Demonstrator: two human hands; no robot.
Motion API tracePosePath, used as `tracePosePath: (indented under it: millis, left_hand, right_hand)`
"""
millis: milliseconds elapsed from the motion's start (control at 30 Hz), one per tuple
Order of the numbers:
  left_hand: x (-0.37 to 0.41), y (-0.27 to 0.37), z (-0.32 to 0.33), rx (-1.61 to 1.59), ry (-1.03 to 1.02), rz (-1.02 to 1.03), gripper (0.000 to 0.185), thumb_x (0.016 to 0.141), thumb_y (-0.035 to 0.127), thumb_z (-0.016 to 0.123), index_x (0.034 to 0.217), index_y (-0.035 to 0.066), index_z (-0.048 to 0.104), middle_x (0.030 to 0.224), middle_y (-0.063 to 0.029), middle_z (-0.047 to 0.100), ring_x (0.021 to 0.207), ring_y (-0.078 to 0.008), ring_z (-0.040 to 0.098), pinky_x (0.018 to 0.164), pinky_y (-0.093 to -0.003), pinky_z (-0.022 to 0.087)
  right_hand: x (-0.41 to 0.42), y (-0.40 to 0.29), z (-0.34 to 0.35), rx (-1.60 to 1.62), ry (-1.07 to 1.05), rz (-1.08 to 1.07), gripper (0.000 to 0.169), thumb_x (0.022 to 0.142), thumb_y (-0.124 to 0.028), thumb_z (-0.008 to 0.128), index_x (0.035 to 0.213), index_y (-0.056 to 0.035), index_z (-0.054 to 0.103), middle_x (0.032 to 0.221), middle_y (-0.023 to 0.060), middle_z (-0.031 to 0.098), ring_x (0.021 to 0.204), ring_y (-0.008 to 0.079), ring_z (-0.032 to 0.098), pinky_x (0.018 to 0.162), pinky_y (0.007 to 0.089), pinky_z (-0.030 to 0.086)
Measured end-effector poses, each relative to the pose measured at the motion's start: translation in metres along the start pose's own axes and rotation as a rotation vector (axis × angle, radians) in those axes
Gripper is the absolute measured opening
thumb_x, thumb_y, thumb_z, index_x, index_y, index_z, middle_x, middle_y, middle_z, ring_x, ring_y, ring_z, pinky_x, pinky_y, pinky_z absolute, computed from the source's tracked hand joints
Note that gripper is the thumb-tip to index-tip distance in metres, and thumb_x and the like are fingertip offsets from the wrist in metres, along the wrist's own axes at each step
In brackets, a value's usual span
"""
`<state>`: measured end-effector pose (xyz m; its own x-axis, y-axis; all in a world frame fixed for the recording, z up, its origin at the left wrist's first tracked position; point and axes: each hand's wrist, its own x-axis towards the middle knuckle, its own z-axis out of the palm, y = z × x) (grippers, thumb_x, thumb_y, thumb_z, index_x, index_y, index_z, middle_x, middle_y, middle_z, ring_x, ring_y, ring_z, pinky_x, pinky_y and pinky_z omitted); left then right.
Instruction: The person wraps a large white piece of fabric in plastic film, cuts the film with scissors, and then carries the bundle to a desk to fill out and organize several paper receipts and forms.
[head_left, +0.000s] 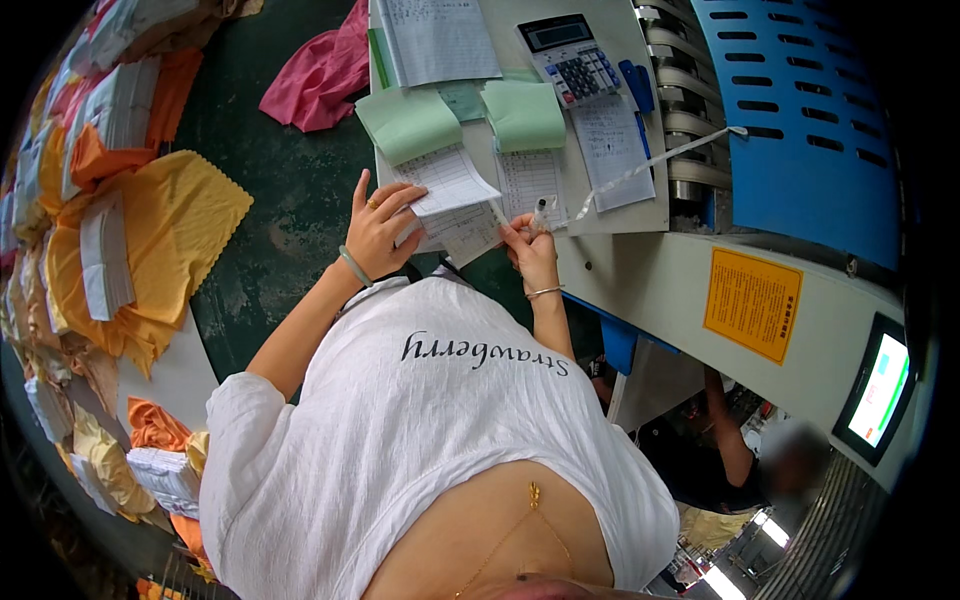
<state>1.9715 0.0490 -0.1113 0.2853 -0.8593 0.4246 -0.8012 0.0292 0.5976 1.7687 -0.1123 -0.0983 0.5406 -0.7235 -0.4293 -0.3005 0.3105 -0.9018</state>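
A form pad (457, 184) with a green cover (412, 124) folded back lies at the front edge of the white table. Its upper sheets are raised and curl at the right corner. My left hand (382, 229) grips their left edge, with the index finger sticking out. Beneath them a loose printed slip (474, 234) projects past the table edge. My right hand (534, 251) holds a clear-barrelled pen (540, 210), and its thumb and finger meet the right corner of the papers. A second form pad (529, 176) lies just beyond the pen.
A calculator (574, 64), a lined notebook (439, 41) and a handwritten sheet (611, 150) lie on the table (615, 217). A white strap (660, 159) runs to the blue slotted machine cover (795, 97). Stacked cloths (161, 225) stand left; a person (727, 450) is at lower right.
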Motion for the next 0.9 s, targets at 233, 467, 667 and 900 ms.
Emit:
tracePosePath:
  millis: [233, 467, 667, 900]
  left_hand:
    - [-0.005, -0.002, -0.002, -0.046, -0.047, 0.010, 0.034, 0.068, 0.009, 0.066, 0.102, 0.006, 0.064, 0.120, -0.0055, 0.057, 0.113, -0.0235, 0.052, 0.109, -0.0531, 0.015]
    - [-0.013, 0.004, 0.000, -0.107, -0.062, 0.037, 0.032, 0.066, 0.009, 0.069, 0.097, 0.007, 0.063, 0.123, -0.0069, 0.056, 0.114, -0.0230, 0.052, 0.108, -0.0533, 0.017]
    - [-0.012, 0.006, 0.000, -0.078, -0.024, 0.025, 0.029, 0.065, 0.008, 0.070, 0.092, 0.007, 0.060, 0.123, -0.0076, 0.056, 0.113, -0.0242, 0.052, 0.108, -0.0536, 0.017]
    - [-0.009, 0.010, -0.005, -0.097, -0.001, 0.055, 0.019, 0.064, 0.012, 0.068, 0.080, 0.006, 0.059, 0.119, -0.0056, 0.058, 0.110, -0.0224, 0.054, 0.107, -0.0542, 0.018]
  right_hand:
    - [-0.001, 0.004, -0.002, -0.006, 0.003, -0.022, 0.014, 0.083, -0.009, 0.065, 0.084, -0.0074, 0.052, 0.058, -0.0035, 0.050, 0.041, 0.0025, 0.037, 0.036, 0.0177, 0.023]
    - [-0.008, 0.006, -0.010, -0.031, 0.031, 0.032, 0.013, 0.081, -0.006, 0.067, 0.083, -0.0062, 0.054, 0.061, -0.0048, 0.051, 0.048, 0.0028, 0.042, 0.044, 0.0179, 0.030]
    - [-0.010, 0.010, -0.017, 0.006, 0.025, 0.034, 0.014, 0.081, -0.006, 0.067, 0.082, -0.0062, 0.054, 0.061, -0.0044, 0.051, 0.047, 0.0025, 0.039, 0.041, 0.0184, 0.028]
    - [-0.010, 0.003, -0.016, -0.004, 0.017, 0.039, 0.013, 0.080, -0.006, 0.067, 0.082, -0.0058, 0.054, 0.060, -0.0046, 0.050, 0.045, 0.0026, 0.039, 0.041, 0.0183, 0.027]
